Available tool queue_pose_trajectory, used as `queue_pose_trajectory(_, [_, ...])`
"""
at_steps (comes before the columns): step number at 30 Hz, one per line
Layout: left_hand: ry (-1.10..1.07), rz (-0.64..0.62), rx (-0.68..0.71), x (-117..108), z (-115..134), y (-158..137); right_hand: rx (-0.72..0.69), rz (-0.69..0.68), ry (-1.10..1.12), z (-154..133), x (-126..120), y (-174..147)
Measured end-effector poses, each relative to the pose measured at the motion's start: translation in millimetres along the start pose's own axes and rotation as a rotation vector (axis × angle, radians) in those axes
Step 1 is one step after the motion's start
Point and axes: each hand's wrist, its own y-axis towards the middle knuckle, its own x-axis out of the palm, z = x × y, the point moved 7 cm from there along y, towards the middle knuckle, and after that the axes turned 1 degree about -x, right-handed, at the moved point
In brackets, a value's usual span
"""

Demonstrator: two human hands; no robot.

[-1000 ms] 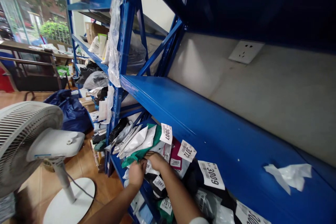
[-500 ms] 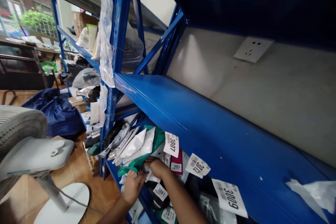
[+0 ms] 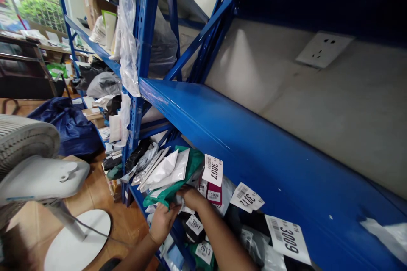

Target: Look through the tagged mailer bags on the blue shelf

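My left hand [image 3: 161,222] is closed at the lower edge of a green plastic mailing bag [image 3: 163,197], its fingertips pinching there. Close beside it, my right hand [image 3: 190,198] reaches in among the parcels with fingers bent, the tips partly hidden by a pale plastic wrapping. Above the hands, white mailing bags [image 3: 179,167] lean in a row on the lower shelf. A dark red parcel labelled 3003 [image 3: 214,194] lies right of my right hand. Below are a dark parcel labelled 3001 [image 3: 194,224] and a green one labelled 2013 [image 3: 204,252].
The blue shelf board [image 3: 241,135] spans above the hands; paper tags 3007 [image 3: 213,169], 3012 [image 3: 247,197] and 3009 [image 3: 288,237] hang from its edge. A blue post [image 3: 140,51] stands left. Farther left are a white fan [image 3: 41,178] and a blue sack [image 3: 68,127].
The camera view has shifted slightly, so the shelf and tags appear moved. Both hands stay at the green bag's lower edge, with little visible change in their grip.
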Motion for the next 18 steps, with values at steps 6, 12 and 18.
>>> queue_pose_trajectory(6, [0.016,-0.001,-0.020,-2,-5,0,-0.043,0.011,0.006,-2,0,1])
queue_pose_trajectory(12, [-0.058,-0.057,-0.200,-8,-9,18,-0.082,0.034,0.020,-5,-1,1])
queue_pose_trajectory(18, [0.064,-0.636,-0.411,31,-5,20,-0.021,0.044,-0.008,3,-1,3])
